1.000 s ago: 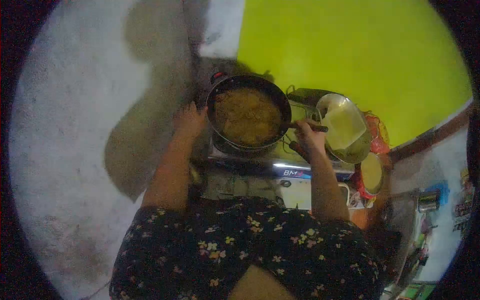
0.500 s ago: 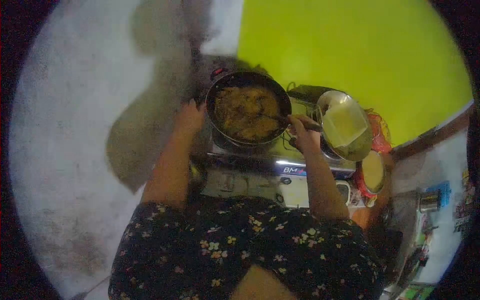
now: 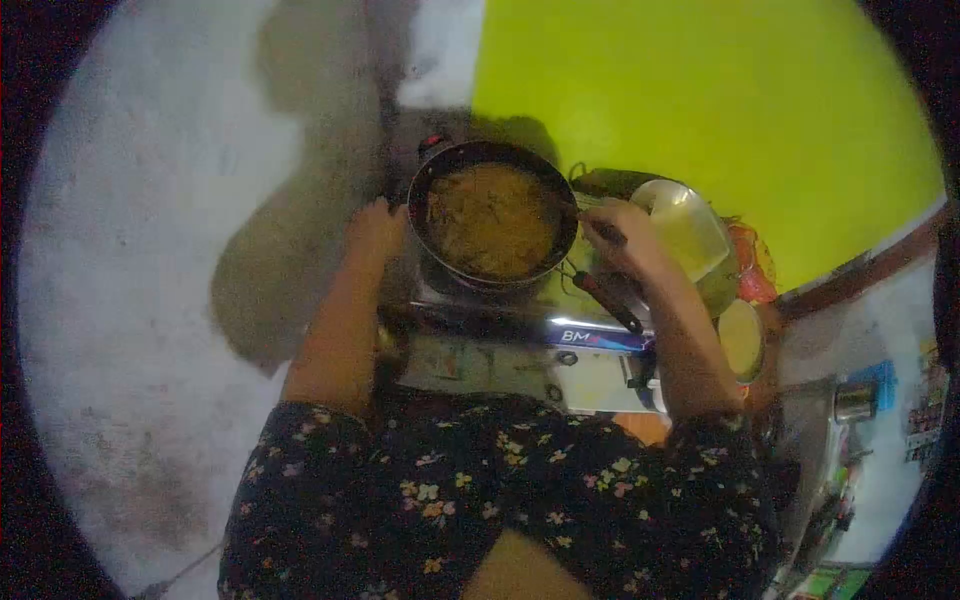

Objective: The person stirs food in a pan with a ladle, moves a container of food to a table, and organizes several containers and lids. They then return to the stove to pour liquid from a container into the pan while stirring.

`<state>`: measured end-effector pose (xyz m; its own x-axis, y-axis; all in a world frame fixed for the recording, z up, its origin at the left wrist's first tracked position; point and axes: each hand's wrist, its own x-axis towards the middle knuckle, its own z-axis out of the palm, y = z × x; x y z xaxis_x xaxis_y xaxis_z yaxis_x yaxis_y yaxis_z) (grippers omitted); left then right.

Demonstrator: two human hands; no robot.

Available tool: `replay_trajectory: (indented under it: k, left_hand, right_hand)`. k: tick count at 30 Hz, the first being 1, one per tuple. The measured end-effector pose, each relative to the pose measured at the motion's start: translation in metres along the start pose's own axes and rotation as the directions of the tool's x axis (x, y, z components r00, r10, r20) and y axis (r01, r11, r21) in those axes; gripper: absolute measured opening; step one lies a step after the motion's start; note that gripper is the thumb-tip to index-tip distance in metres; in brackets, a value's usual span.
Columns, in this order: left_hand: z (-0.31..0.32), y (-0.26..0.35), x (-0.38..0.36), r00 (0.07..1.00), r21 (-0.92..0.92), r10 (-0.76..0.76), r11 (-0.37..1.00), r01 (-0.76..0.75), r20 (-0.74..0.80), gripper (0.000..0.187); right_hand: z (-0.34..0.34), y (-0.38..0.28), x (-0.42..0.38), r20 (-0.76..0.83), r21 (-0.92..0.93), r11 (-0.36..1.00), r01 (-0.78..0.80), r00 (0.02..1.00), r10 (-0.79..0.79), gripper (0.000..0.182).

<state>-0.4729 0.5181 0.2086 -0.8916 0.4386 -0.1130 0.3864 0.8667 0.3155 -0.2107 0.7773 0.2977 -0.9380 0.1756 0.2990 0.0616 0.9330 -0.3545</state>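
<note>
A dark round pan holds a yellow-brown cooked food and sits on the stove. At its left edge my left hand is closed against the side of the pan, and any handle there is hidden by the fingers. On the other side my right hand is wrapped round the dark handle of a cooking utensil, which reaches over the pan's right rim. The utensil's working end is too blurred to make out.
The stove has a shiny front. A black handle sticks out below my right hand. Right of the pan stand a metal bowl with a pale translucent container and a round tub. A green-yellow wall rises behind.
My right hand has shifted right with the utensil, drawing it from the middle of the food to the pan's right rim. The black handle shows more clearly. My left hand stays at the pan.
</note>
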Motion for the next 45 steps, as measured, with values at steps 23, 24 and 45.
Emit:
replay_trajectory:
  k: [23,24,45]
  left_hand:
    - [0.026,-0.008,0.012,0.994,0.039,0.041,0.999,-0.037,-0.103,0.049]
    - [0.027,-0.008,0.013,0.995,0.024,0.021,1.000,-0.019,-0.101,0.049]
    - [0.020,-0.007,0.007,0.999,0.024,0.017,1.000,-0.016,-0.040,0.050]
  right_hand:
    - [0.076,0.019,-0.027,0.365,0.798,0.276,-0.535,0.795,0.485,0.030]
    - [0.099,0.040,-0.030,0.278,0.817,0.380,-0.433,0.874,0.399,0.030]
    - [0.076,0.023,-0.032,0.268,0.947,-0.318,-0.040,0.644,0.716,0.029]
